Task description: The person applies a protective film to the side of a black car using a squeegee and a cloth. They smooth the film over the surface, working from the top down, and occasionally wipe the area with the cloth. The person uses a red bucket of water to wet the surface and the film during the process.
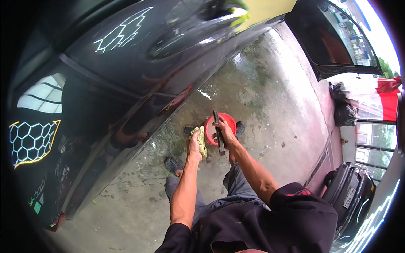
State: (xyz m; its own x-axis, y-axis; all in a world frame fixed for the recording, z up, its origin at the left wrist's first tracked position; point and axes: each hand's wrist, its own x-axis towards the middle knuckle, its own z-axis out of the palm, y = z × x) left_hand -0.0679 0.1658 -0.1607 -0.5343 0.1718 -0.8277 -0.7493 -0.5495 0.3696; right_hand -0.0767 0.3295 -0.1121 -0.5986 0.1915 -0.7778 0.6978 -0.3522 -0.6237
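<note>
My left hand (193, 146) is closed round a crumpled yellow-green cloth (201, 147), held just left of the red bucket (231, 119). In my right hand (227, 131) is a long, narrow, dark flat bar (221, 147), its exact kind unclear. The fingers wrap over its side, and it stands lengthwise above the bucket, hiding part of it. Pale, cloudy content shows inside the bucket. A dark, block-like object (189, 130) shows just beyond the cloth, partly hidden by it.
A glossy dark car (105, 80) fills the left side, reflecting hexagonal lights. My clog (172, 164) rests on the wet, stained concrete floor (270, 126). An open car door (337, 46) is at the upper right, black bags (345, 114) below it. Another dark car (348, 189) stands lower right.
</note>
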